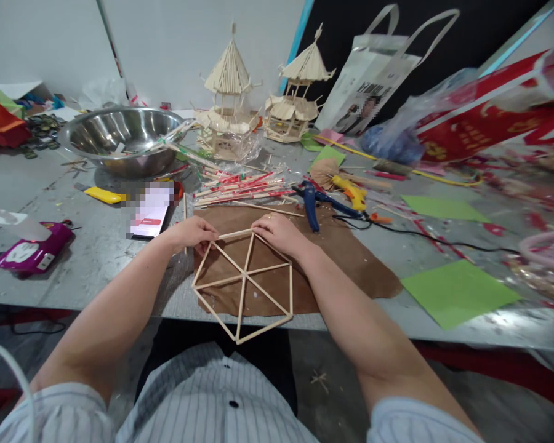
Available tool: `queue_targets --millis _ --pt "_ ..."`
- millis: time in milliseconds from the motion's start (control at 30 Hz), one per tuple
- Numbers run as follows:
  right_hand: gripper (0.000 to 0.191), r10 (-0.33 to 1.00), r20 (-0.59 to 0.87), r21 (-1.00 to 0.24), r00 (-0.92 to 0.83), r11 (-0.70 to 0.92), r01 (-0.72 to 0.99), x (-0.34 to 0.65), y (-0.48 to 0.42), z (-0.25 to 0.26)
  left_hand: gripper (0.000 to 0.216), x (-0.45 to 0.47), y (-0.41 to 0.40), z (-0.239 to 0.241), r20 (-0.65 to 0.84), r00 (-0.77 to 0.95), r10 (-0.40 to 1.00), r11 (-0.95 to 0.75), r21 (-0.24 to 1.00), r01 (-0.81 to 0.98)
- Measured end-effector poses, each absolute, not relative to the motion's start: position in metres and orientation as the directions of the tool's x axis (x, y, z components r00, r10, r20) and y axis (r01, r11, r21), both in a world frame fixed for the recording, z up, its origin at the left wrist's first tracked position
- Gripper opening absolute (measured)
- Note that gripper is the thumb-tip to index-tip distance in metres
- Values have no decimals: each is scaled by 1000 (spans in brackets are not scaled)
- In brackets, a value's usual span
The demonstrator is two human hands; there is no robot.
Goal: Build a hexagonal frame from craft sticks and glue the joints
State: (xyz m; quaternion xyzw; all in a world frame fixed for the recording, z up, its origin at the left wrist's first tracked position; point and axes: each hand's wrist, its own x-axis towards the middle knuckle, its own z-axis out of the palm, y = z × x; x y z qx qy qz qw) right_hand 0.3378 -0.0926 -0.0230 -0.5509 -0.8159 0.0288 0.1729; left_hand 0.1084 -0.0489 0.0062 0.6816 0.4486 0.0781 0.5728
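Head view: you sit at the counter (96, 246), both forearms reaching forward to the brown paper sheet (351, 264).
Landmark: brown paper sheet; every place below is given against it.
Stick frame (244, 284): a hexagon with spokes meeting at its middle. It lies flat on the sheet's left half, and its near corner hangs past the sheet and the counter edge toward you.
Top stick (235, 234): runs along the frame's far side, on the sheet near its far-left part.
Left hand (191, 234): at the sheet's left edge, fingers curled and pinched on the top stick's left end.
Right hand (279, 232): on the sheet, closed on the stick's right end.
Step in hand (judgement): you are seating the top stick across the frame's two far corners.
Next move calls for (judgement): even pressure at both ends, with the frame kept flat; whether the joints are glued cannot be told.
Blue glue gun (310, 206): on the sheet's far edge, just beyond your right hand.
Loose sticks (240, 187): heaped just beyond the sheet.
Phone (150, 212): left of the sheet, near your left hand.
Steel bowl (124, 138): well beyond the sheet, to the left.
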Motion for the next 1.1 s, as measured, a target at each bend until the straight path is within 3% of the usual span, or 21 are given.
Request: queue_targets --millis 333,1100 --pt "24 912 240 -252 -333 390 886 337 -93 -21 12 111 -53 12 -452 559 695 175 861 478" --pt "22 904 254 -312 -344 414 855 339 -92 -24 19 106 -46 4 -415 606 679 94 867 489"
